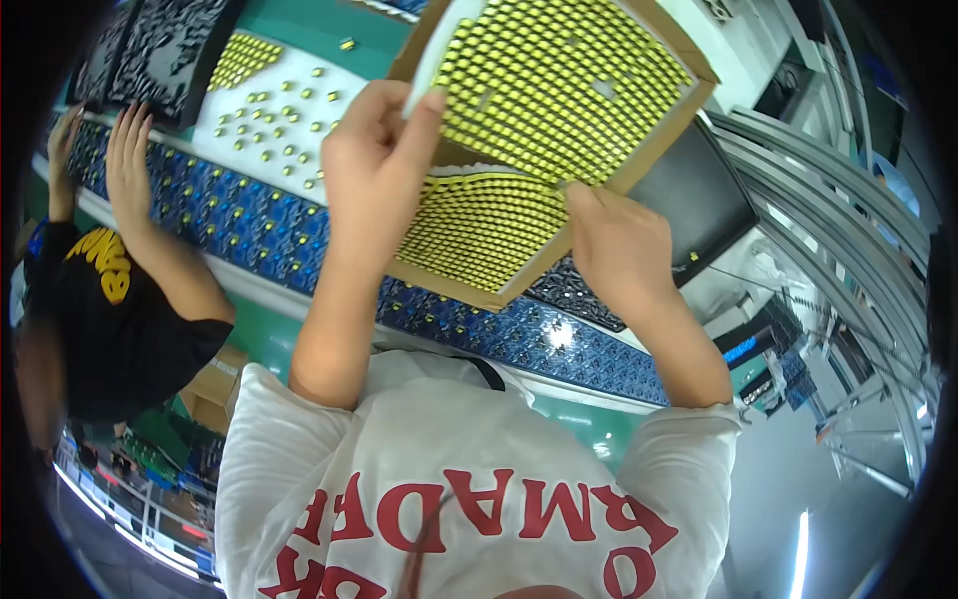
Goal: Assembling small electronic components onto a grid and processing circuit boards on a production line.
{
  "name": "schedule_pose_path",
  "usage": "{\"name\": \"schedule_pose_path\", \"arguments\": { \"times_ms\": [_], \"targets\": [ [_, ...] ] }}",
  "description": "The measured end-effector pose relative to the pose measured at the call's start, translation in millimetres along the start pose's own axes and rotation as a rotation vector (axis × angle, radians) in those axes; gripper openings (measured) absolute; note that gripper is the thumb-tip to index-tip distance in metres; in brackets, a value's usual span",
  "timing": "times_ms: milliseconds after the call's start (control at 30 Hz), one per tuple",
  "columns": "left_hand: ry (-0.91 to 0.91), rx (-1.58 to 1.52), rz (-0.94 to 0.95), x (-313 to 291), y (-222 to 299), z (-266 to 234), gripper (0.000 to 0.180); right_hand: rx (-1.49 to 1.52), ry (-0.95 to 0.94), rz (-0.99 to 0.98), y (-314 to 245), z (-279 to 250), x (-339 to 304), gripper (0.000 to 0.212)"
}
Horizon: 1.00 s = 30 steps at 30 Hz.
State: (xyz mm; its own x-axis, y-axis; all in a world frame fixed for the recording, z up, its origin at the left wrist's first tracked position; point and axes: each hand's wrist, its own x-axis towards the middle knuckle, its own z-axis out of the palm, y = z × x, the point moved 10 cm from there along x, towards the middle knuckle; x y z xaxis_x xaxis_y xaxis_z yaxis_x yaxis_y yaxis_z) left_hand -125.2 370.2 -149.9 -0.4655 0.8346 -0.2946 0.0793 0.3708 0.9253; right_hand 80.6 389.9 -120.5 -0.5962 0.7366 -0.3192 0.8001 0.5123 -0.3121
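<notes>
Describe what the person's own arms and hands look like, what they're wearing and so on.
Both the left hand and the right hand are bare: no gloves, and no rings, watch or wristband that I can make out. The forearms are uncovered too. A white short-sleeved T-shirt with large red lettering covers the upper arms, its loose sleeves ending near the elbows.

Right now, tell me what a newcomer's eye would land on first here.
First, the two cardboard trays packed with rows of small yellow parts, held up at the centre: the left hand grips the upper one's edge, the right hand holds the lower one. Below them runs a band of blue circuit boards across the bench. At far left, a co-worker's hands rest on those boards, beside loose yellow parts scattered on a white sheet.
</notes>
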Motion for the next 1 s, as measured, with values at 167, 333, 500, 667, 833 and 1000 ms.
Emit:
{"name": "schedule_pose_path", "arguments": {
  "times_ms": [167, 333, 500, 667, 833, 1000],
  "targets": [
    [0.02, -0.041, -0.047, 0.3, -2.2, 0.7, 0.023, 0.033, -0.028, 0.022, -1.6, 7.4, 2.2, 0.003],
    [0.01, -0.019, -0.057, 2.3, -6.8, -0.2, 0.023, 0.026, -0.015, 0.02, 9.2, 5.3, -6.9, 0.003],
    [0.02, -0.077, -0.036, 1.9, -2.5, 2.8, 0.024, -0.01, -0.01, 0.05, 18.1, 1.3, -12.3, 0.003],
    [0.007, -0.002, -0.042, 1.9, -3.3, 0.9, 0.024, -0.026, -0.058, 0.076, 18.9, -1.3, -15.6, 0.004],
    [-0.002, -0.008, -0.044, 2.6, -4.6, 1.1, 0.024, 0.066, -0.021, 0.059, 13.5, -15.9, -15.9, 0.007],
    [-0.013, 0.02, -0.04, 1.7, -3.1, 2.2, 0.024, 0.153, 0.031, 0.001, 0.6, -11.5, -9.0, 0.007]
  ]
}}
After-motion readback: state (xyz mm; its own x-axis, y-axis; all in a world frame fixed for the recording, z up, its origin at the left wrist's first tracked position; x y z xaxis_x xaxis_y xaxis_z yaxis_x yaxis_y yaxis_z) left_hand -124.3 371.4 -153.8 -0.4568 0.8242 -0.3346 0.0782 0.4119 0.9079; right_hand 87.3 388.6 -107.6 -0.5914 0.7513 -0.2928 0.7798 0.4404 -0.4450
